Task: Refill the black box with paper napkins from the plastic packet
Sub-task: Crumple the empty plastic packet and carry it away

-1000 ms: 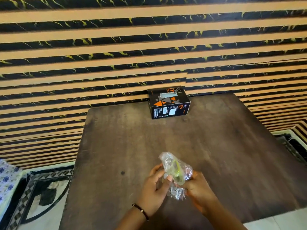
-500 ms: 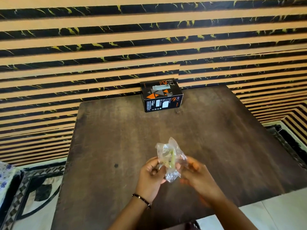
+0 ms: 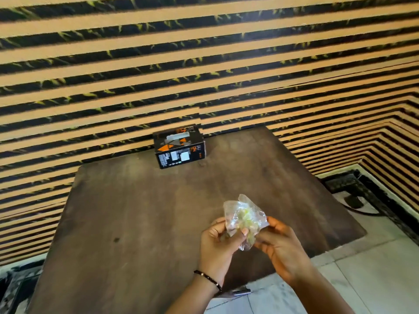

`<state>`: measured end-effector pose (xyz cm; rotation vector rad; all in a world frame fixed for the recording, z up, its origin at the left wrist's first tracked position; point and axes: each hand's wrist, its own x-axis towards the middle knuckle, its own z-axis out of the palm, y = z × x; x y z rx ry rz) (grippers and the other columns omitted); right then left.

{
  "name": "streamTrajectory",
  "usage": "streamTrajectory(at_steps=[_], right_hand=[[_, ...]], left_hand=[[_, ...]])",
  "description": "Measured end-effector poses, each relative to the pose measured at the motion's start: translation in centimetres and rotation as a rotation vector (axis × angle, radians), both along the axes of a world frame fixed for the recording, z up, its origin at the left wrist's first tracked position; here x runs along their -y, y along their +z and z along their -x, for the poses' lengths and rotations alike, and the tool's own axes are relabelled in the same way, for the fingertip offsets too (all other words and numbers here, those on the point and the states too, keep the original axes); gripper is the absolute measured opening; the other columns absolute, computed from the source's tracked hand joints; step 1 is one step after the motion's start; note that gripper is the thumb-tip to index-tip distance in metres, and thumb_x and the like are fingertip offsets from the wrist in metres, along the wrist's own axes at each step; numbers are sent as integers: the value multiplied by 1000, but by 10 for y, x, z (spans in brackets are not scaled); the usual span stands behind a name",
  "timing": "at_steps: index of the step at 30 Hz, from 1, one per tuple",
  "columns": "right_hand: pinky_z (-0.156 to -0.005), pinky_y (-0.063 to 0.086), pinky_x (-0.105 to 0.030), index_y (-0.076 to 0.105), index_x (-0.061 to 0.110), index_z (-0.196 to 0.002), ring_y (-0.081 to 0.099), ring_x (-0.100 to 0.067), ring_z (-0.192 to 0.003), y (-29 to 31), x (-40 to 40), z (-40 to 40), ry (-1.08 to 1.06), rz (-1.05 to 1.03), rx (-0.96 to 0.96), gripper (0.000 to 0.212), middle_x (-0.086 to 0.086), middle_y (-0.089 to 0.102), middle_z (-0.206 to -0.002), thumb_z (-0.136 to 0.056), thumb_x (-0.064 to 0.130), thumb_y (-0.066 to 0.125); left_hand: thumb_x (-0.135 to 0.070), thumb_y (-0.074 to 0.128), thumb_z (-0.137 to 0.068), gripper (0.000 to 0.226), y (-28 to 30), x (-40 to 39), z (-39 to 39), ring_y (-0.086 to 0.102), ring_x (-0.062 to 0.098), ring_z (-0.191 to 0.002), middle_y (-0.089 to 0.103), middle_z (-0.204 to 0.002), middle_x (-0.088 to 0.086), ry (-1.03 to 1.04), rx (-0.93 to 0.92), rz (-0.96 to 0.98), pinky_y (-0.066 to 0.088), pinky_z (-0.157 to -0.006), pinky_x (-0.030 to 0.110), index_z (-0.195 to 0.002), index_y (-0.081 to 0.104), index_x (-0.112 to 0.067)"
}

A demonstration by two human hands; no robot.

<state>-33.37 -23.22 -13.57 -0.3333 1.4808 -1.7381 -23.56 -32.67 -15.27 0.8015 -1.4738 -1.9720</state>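
A crumpled clear plastic packet with yellow-green print hangs above the near part of the table, held between both hands. My left hand pinches its left side between thumb and fingers. My right hand grips its right and lower side. I cannot see any napkins in the packet. The black box, with orange triangles and a slot in its top, stands at the table's far edge against the wall, well beyond both hands.
The dark wooden table fills the middle of the view. A striped orange-and-black wall rises right behind it. Pale floor tiles with a dark patterned border lie to the right and near side.
The view has shifted, so the box and table sit further left and lower. Both hands keep hold of the packet and have worked it, leaving it spread a little wider.
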Motion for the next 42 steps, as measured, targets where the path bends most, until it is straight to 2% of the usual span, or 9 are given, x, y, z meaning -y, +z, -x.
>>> streamTrajectory(at_steps=[2, 6, 9, 12, 18, 22, 26, 34, 42], right_hand=[[-60, 58, -29, 68, 4, -85, 70, -20, -67, 1, -28, 14, -39, 39, 13, 23, -11, 74, -74, -78, -14, 55], [-54, 56, -26, 68, 1, -83, 69, -17, -61, 1, -78, 39, -94, 82, 46, 23, -9, 74, -70, -79, -16, 53], [-55, 56, -27, 69, 1, -82, 68, -21, -61, -1, -117, 57, -156, 97, 56, 23, -12, 73, -72, -76, -16, 53], [-63, 54, -32, 69, -2, -87, 66, -27, -69, -3, -159, 73, -228, 100, 61, 20, -16, 73, -79, -73, -11, 58], [-64, 57, -29, 71, 1, -90, 69, -25, -75, -2, -214, 94, -267, 199, 98, 33, -16, 74, -87, -57, 2, 73], [-61, 57, -28, 68, 0, -92, 69, -22, -70, -7, -240, 114, -334, 214, 165, 32, -14, 74, -82, -61, 4, 61], [-69, 58, -33, 62, -8, -102, 63, -30, -84, -9, -264, 149, -347, 126, 161, 47, -19, 68, -94, -57, 2, 73], [-66, 59, -33, 67, -5, -90, 66, -31, -77, -8, -279, 254, -414, 63, 101, 21, -21, 69, -87, -71, -10, 60], [-69, 57, -36, 66, -6, -86, 66, -28, -71, -9, -261, 358, -421, 18, 116, 28, -20, 69, -84, -58, 0, 66]], left_hand=[[-22, 81, -57, 32, 3, -25, 17, 63, 24, -81, 68, -95, 18, -11, 9, 11, 55, -71, 38, -87, 73, -21], [-14, 81, -66, 51, 11, -70, 46, 66, 16, -79, 69, -103, -2, -132, 116, -128, 53, -70, 37, -109, 60, -32], [-30, 81, -57, 55, 15, -99, 65, 68, 25, -81, 69, -103, 7, -308, 213, -189, 57, -71, 44, -107, 58, -26], [-35, 82, -54, 60, 22, -130, 85, 65, 18, -71, 66, -79, 3, -456, 297, -179, 60, -68, 44, -106, 60, -14], [-14, 74, -75, 29, 20, -174, 126, 65, 22, -79, 67, -87, 8, -508, 282, -142, 60, -67, 37, -101, 63, -12], [-12, 74, -74, 30, 15, -189, 155, 66, 22, -80, 67, -91, 11, -572, 294, -121, 59, -64, 32, -102, 64, -9], [-7, 72, -74, 15, 12, -198, 193, 66, 19, -72, 70, -83, 10, -663, 270, -106, 59, -63, 30, -88, 66, -11], [-15, 82, -63, 20, 6, -205, 303, 68, 20, -72, 74, -84, 8, -788, 162, -130, 59, -62, 29, -81, 73, -16], [-25, 77, -61, 42, -1, -189, 407, 69, 19, -85, 73, -98, 6, -797, 154, -204, 58, -64, 26, -101, 66, -17]])
